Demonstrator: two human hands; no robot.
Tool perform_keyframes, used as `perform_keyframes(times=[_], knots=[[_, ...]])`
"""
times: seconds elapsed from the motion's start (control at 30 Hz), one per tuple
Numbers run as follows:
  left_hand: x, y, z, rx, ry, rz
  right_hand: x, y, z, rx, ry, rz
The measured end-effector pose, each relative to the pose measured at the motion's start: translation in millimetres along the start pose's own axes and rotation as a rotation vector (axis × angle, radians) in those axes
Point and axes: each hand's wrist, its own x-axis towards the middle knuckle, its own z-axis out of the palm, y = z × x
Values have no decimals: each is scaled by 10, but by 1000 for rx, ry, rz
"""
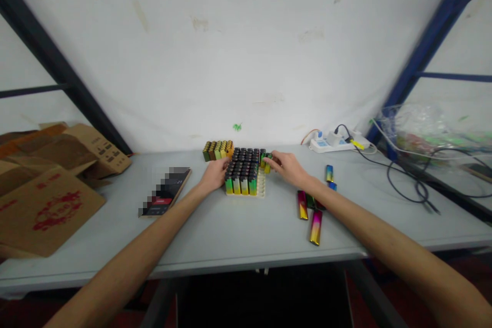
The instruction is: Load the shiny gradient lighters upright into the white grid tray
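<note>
A pale tray [261, 189] holds rows of upright lighters [241, 184] with black tops and bodies shading from green to yellow or silver. Along its right side one column of round slots shows, with lighters only at the far end. My left hand [215, 174] is closed against the left side of the tray and its lighters; its fingertips are partly hidden. At the far right corner, my right hand [287, 166] pinches a green-and-yellow lighter [267, 165] between thumb and fingers, beside the lighters standing there.
Behind the tray stands a second block of lighters [218, 150]. Loose shiny pink-and-yellow lighters [315, 227] and a blue one [329, 173] lie near my right forearm. A phone [167, 192] and cardboard boxes [54, 200] are left; a power strip [338, 142] and black cable [407, 199] right.
</note>
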Motion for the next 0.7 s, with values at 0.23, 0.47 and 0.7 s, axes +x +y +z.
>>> perform_keyframes(times=[0.23, 0.47, 0.7], knots=[[2, -11, 4, 52, -11, 24, 2, 81, 59, -30, -35, -34], [2, -5, -5, 67, -19, 27, 33, 64, 97, -153, -103, -64], [-11, 15, -13, 60, -18, 41, 84, -70, 93, -334, -187, 66]])
